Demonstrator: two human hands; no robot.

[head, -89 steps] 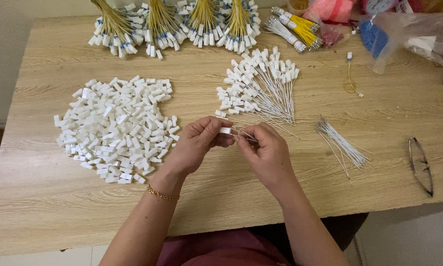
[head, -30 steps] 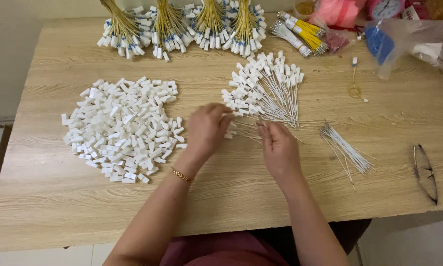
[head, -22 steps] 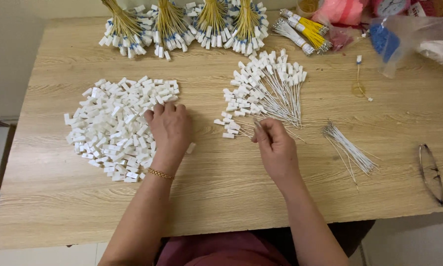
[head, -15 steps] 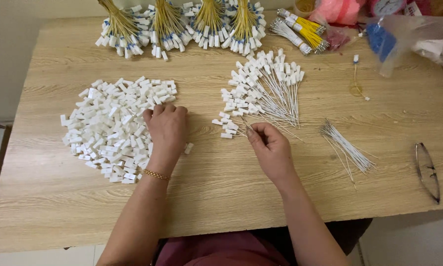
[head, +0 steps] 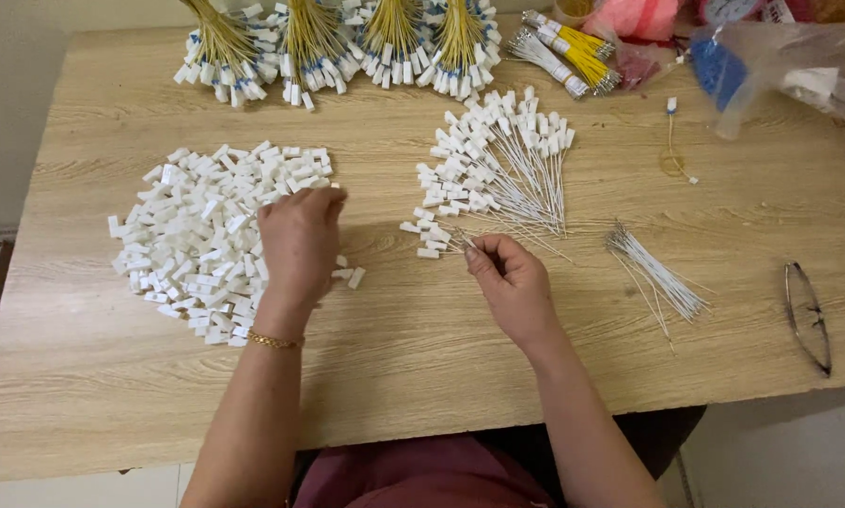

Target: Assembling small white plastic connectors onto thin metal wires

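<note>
Here my left hand (head: pixel 300 240) lies palm down on the right edge of the heap of small white plastic housings (head: pixel 206 240), fingers spread loosely over the pieces; whether one is already between the fingertips I cannot tell, since the back of the hand hides them. My right hand (head: pixel 516 287) sits on the bench (head: pixel 422 376) just below the fan of finished wires with white ends (head: pixel 507 169), thumb and forefinger pinched together on the tip of one thin pale wire (head: pixel 460 237).

As I judge it, this is the picking step: one wire is in hand and the left is choosing a housing for it. The next move calls for lifting a single housing clear of its neighbours, turning it so its open end faces the wire tip, and bringing both hands together over the bare wood between the heaps.

A small bundle of loose bare wires (head: pixel 655 277) waits to my right, near a pair of glasses (head: pixel 808 315). Bunches of yellow wires with white ends (head: pixel 347 38) line the far edge.
</note>
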